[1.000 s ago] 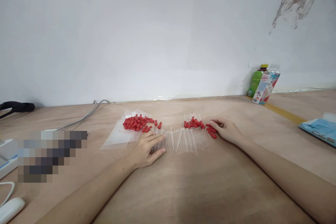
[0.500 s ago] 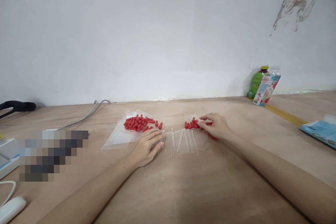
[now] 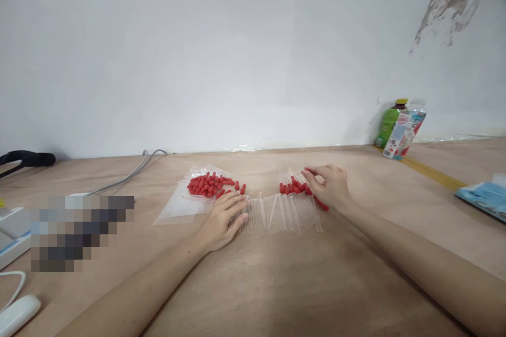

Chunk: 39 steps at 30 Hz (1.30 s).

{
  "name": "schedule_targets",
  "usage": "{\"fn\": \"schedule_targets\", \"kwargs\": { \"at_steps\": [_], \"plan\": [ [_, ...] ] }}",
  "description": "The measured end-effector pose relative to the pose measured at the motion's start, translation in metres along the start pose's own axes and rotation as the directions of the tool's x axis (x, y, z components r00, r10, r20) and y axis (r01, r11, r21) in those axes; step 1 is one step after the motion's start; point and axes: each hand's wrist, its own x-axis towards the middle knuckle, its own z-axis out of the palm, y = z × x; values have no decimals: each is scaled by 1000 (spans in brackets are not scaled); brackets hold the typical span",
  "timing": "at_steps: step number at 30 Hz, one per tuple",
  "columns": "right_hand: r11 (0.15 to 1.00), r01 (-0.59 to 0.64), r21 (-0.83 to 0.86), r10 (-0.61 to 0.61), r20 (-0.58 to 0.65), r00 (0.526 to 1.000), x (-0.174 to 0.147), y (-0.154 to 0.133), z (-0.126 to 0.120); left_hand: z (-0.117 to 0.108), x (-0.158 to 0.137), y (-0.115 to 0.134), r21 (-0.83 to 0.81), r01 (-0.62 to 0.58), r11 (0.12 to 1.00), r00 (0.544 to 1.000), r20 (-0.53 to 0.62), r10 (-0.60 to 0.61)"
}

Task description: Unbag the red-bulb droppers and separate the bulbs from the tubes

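Note:
A row of clear glass dropper tubes [image 3: 272, 213] lies side by side on the table. My left hand [image 3: 225, 219] rests over the left end of this row, fingers spread and slightly bent. Left of the row, a heap of red rubber bulbs [image 3: 207, 185] lies on a clear plastic bag [image 3: 174, 210]. Behind the row's right end is a cluster of droppers with red bulbs [image 3: 294, 186]. My right hand [image 3: 330, 185] is just right of this cluster, thumb and fingers closed on a red rubber bulb, mostly hidden. Another red piece [image 3: 321, 204] lies below that hand.
Two bottles, a green bottle [image 3: 387, 127] and a clear labelled bottle [image 3: 405, 134], stand against the wall at the back right. A blue packet [image 3: 484, 197] lies at the right edge. A grey cable [image 3: 126, 179], a blurred-out object [image 3: 81, 234] and a white device [image 3: 19, 316] are on the left.
My right hand has lifted slightly and shifted right, away from the red-bulbed droppers, uncovering more of them. A bit of red now shows at its fingertips. My left hand stays on the tubes.

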Motion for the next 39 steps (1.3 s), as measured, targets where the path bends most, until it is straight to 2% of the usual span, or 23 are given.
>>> {"fn": "schedule_targets", "kwargs": {
  "at_steps": [2,4,7,10,16,22,27,32,36,39],
  "plan": [
    [993,31,113,-27,-40,999,-6,-7,-7,0,1,1,11,10,1000,1000,-19,-10],
    [975,63,211,-59,-27,998,-18,-17,-13,1,2,3,27,21,999,998,-54,-19],
    [940,173,293,-188,24,982,-42,-31,-15,3,4,8,59,0,998,993,-117,7],
    [896,272,351,-322,94,942,-59,-41,-11,3,7,14,124,-64,990,988,-133,81],
    [851,346,395,-443,185,877,-64,-47,-10,0,9,23,201,-265,943,956,-76,285],
    [875,405,264,-467,249,848,-61,-57,-15,3,11,30,192,-313,930,935,-110,337],
    [857,499,127,-514,169,841,-61,-65,-4,8,15,37,188,-318,929,933,-114,342],
    [837,533,126,-546,110,831,-64,-63,4,11,17,43,188,-302,935,941,-100,324],
    [824,555,115,-565,104,818,-64,-64,1,11,18,46,210,-304,929,935,-122,333],
    [808,582,90,-589,117,800,-63,-65,-3,10,18,48,193,-310,931,939,-89,331]
  ]
}}
